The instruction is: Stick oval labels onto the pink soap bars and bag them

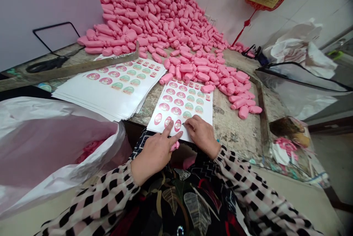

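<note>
A sheet of stickers (182, 109) lies at the table's front edge, printed with pink and green round labels and red-pink oval ones. My left hand (157, 149) presses it with an outstretched finger and thumb either side of an oval sticker (177, 125). A pink sausage-shaped piece (175, 146) pokes out below that thumb, gripped by the curled fingers, which are mostly hidden. At the oval's right edge, my right hand (201, 133) is closed in a pinch; a small dark tip shows at its fingers, too small to name.
Many pink sausage-shaped pieces (154, 11) are heaped at the back. Left are a stack of sticker sheets (107, 99), a long flat bar (68, 70) across it, and black scissors (46, 64). A white sack (68, 107) stands front left; clear plastic bags (298, 81) lie right.
</note>
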Tool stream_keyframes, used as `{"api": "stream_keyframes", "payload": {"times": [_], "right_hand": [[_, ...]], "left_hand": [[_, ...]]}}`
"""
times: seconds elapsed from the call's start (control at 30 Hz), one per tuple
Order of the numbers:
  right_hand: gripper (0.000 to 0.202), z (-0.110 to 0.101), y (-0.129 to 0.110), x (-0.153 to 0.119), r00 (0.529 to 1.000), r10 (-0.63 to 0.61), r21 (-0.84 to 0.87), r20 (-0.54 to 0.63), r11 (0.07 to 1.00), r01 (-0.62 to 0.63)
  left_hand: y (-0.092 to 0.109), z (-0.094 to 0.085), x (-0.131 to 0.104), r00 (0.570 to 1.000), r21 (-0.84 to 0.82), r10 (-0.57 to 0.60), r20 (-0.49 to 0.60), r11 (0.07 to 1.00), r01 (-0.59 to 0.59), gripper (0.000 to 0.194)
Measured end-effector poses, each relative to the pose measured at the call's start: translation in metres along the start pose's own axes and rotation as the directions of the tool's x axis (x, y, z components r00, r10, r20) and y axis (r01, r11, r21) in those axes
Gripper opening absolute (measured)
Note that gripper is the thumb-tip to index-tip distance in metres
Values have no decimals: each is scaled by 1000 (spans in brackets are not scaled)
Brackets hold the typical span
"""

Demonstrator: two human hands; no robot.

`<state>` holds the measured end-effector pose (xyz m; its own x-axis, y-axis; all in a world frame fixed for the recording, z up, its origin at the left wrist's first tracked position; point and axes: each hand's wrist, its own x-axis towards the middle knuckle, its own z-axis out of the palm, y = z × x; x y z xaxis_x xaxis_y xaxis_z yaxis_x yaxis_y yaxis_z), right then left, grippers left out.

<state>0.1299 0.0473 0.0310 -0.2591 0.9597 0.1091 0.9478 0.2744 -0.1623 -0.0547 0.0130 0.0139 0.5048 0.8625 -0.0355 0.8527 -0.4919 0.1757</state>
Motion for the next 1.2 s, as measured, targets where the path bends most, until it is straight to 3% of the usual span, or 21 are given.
{"api": "stream_keyframes", "payload": {"times": [0.4,0.6,0.87,1.2], "right_hand": [[18,17,-10,-16,990,112,258,-86,962,-87],[21,20,-18,-10,971,202,202,-127,964,-174],[23,15,-19,-1,966,244,189,-82,956,-225],[29,10,-19,2,956,288,155,-47,948,-278]], "left_hand": [[3,5,0,1000,-5,8,-6,1000,-8,57],[4,7,-1,1000,8,16,-21,1000,-16,54],[5,7,-1,1000,-16,-11,-24,1000,11,49],[5,10,-1,999,8,-12,-34,1000,12,58]]}}
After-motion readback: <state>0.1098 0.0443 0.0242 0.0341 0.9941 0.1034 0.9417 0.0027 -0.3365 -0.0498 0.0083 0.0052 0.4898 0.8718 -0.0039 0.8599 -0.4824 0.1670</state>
